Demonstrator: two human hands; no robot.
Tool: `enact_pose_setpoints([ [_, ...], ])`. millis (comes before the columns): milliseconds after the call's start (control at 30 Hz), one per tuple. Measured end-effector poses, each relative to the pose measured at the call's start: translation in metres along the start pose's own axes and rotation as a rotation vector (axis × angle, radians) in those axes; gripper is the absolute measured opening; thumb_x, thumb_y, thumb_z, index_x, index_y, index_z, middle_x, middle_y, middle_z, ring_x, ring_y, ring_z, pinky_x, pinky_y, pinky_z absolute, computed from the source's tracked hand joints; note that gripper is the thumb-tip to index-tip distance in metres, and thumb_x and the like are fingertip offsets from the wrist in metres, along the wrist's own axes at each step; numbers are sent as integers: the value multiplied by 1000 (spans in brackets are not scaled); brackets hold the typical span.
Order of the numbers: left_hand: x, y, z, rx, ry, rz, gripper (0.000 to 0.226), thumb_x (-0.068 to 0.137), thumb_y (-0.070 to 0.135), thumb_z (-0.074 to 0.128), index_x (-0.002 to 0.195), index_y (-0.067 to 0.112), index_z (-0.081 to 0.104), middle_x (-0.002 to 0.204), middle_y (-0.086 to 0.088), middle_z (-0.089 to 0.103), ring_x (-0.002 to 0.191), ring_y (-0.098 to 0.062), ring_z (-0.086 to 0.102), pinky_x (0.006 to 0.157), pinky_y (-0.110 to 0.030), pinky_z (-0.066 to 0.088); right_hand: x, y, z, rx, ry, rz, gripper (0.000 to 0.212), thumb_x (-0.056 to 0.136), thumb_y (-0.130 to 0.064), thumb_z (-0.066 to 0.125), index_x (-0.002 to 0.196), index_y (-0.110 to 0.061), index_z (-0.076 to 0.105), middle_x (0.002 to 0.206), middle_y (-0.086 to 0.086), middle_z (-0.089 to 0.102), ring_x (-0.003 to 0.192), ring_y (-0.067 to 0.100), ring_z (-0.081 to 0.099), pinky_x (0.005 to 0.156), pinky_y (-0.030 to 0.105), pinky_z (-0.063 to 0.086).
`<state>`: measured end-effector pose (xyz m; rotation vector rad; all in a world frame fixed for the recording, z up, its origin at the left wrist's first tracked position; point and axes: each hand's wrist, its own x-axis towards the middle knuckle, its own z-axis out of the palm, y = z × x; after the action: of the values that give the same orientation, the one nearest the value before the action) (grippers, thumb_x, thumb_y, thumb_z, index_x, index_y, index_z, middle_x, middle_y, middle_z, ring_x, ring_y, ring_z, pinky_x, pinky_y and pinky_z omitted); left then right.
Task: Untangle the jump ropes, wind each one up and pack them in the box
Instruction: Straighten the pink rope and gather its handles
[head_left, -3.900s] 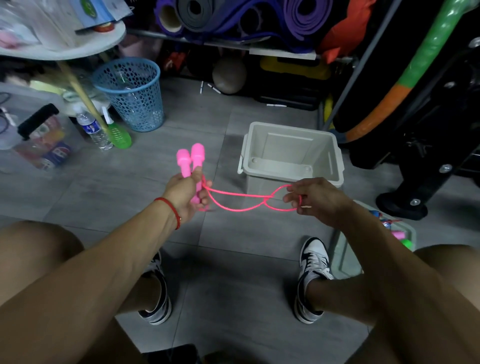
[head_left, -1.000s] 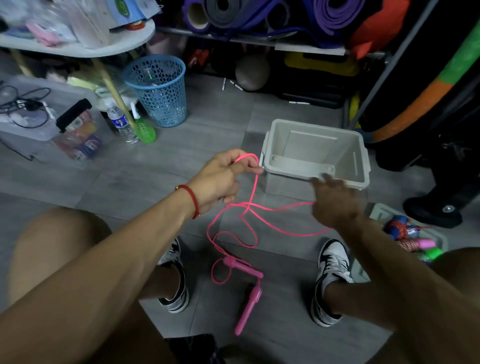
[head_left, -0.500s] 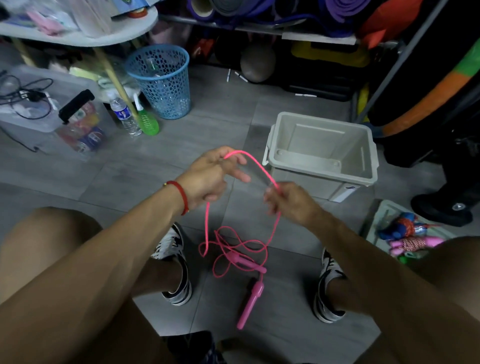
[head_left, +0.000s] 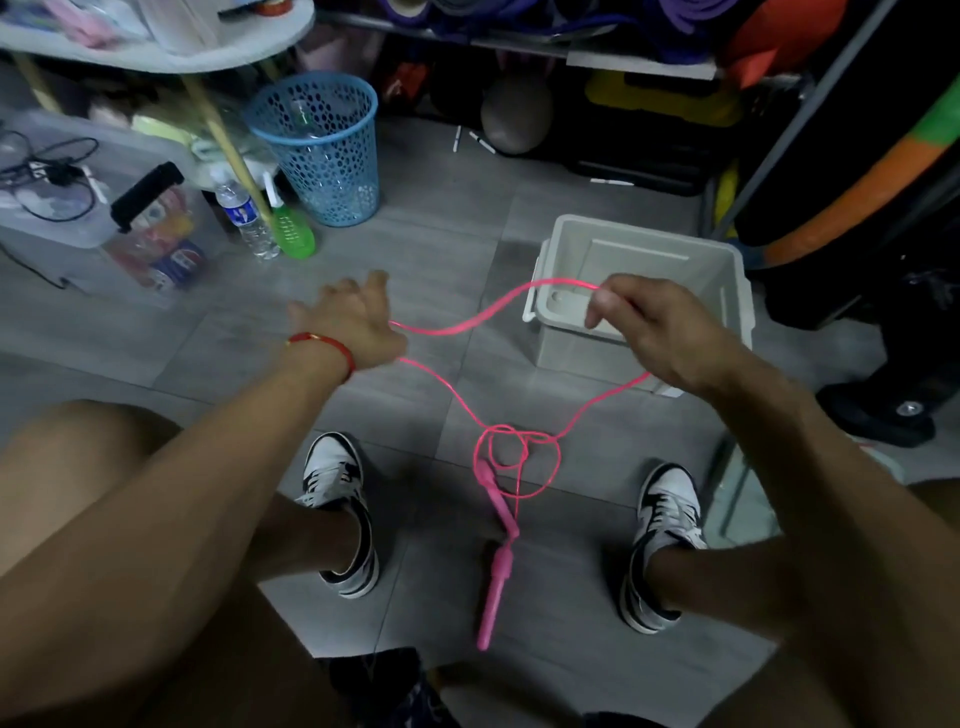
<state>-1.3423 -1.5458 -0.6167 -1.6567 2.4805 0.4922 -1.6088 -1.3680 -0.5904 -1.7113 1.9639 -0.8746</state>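
The pink jump rope (head_left: 457, 327) spans the middle of the frame between both hands. The right hand (head_left: 649, 327) pinches the cord in front of the white box (head_left: 727, 291), at centre right. The left hand (head_left: 353, 322), fingers spread, has the cord running under its palm; its grip on the cord cannot be determined. Below, the cord forms a tangle (head_left: 514, 452) above the grey floor (head_left: 441, 249). Both pink handles (head_left: 496, 587) lie low between the two shoes (head_left: 343, 514).
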Motion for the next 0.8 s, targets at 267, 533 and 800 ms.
enact_pose_setpoints([
  [267,-21,43,17,-438,-36,626,26,104,30,47,85,23,62,56,15,56,56,-5,52,60,-23,43,-5,-1,27,-285,-145,-11,32,94,-47,63,71,-24,62,69,-3,61,73,22,59,67,33,43],
  [533,25,-42,-8,-121,479,-160,35,100,37,45,112,9,62,110,-31,64,102,-51,60,86,-51,51,-43,90,16,-149,-315,525,33,92,-42,60,77,-14,67,82,13,71,81,38,71,80,45,55],
  [800,16,-13,6,81,408,-131,25,97,28,50,109,12,65,112,-30,63,111,-46,57,106,-55,31,-14,5,-12,-130,103,-2,25,101,-40,51,91,-25,69,73,-7,63,70,6,57,66,27,43],
])
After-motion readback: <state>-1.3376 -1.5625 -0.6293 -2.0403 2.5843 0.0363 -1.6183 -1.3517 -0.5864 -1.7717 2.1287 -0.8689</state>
